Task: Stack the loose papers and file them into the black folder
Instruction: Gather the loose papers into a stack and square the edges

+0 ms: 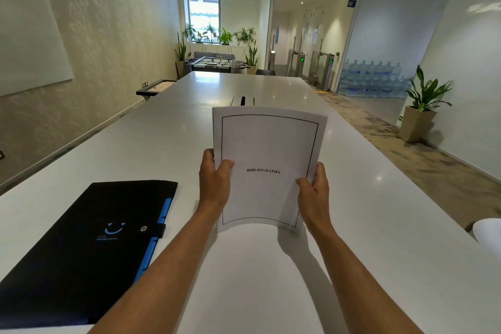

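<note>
Papers held upright over white table; folder closed at left.

Black folder lies flat on the table, strap snapped. Left hand and right hand pinch the papers at opposite edges, bottom edge touching the table. Potted plant stands well apart, far right.

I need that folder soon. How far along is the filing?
Done: the papers look gathered into one stack. In hand: the left hand and right hand hold it upright by its side edges above the table. Left: the black folder lies snapped shut; nothing filed.
</note>
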Tool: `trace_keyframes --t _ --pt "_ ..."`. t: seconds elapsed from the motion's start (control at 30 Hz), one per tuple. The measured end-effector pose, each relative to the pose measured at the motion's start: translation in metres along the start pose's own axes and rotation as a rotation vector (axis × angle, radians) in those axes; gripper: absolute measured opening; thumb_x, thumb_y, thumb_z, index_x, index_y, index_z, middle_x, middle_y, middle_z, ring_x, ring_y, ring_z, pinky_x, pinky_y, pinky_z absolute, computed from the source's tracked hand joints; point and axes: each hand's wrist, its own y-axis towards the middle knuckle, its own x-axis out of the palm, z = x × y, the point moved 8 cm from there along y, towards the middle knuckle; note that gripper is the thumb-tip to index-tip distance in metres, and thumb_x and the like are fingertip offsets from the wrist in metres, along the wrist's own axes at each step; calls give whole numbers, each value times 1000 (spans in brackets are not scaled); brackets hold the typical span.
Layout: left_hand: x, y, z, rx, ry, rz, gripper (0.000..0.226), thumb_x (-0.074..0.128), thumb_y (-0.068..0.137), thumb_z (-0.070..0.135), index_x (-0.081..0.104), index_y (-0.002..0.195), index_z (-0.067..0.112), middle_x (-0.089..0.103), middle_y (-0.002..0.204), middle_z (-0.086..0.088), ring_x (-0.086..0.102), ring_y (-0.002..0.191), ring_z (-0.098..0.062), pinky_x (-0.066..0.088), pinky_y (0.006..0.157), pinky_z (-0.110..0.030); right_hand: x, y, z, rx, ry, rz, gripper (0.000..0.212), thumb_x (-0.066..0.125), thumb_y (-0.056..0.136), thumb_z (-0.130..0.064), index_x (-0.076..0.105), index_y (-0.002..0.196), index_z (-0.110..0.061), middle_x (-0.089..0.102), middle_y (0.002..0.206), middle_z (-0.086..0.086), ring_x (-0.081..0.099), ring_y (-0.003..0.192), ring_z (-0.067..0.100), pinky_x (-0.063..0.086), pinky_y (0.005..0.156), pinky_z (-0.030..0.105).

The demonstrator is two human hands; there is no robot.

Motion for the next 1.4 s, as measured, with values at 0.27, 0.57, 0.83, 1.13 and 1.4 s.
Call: trace_keyframes --t 0.27,0.57,0.83,1.13,1.4 --pt "0 -2 -2 41 -44 17 24 54 87 17 52 109 25 63 109 -2 62 101 -21 54 85 -34 3 -2 3 -11 -31 9 35 48 84 -9 47 97 -41 60 89 -34 59 81 -8 49 64 9" --pt "3 -17 -46 -18 44 -6 35 60 93 17 56 127 10 65 115 -3 62 108 -18 50 89 -25 6 -19 43 94 -39 14 30 52 87 -9 49 101 -34 61 101 -15 59 85 -11 46 65 4" --pt "7 -16 -53 -115 -109 141 42 59 94 24 52 134 14 61 127 1 56 119 -15 42 104 -33 -23 -39 81 436 297 411 64 77 79 -17 42 132 -23 52 128 3 51 120 23 42 102 41" --pt "33 -44 -76 -365 -358 182 40 60 94 21 51 133 14 61 128 -2 58 117 -17 43 102 -35 10 -40 86 602 716 259 42 61 92 -9 53 133 -8 65 125 11 62 113 27 45 102 46" --pt "-4 -14 -72 -375 -422 131 34 67 87 5 57 116 20 67 108 -8 68 92 -21 58 72 -37 -33 -11 78 457 382 212 30 63 91 -10 57 120 -18 69 108 -6 65 97 12 50 89 35"
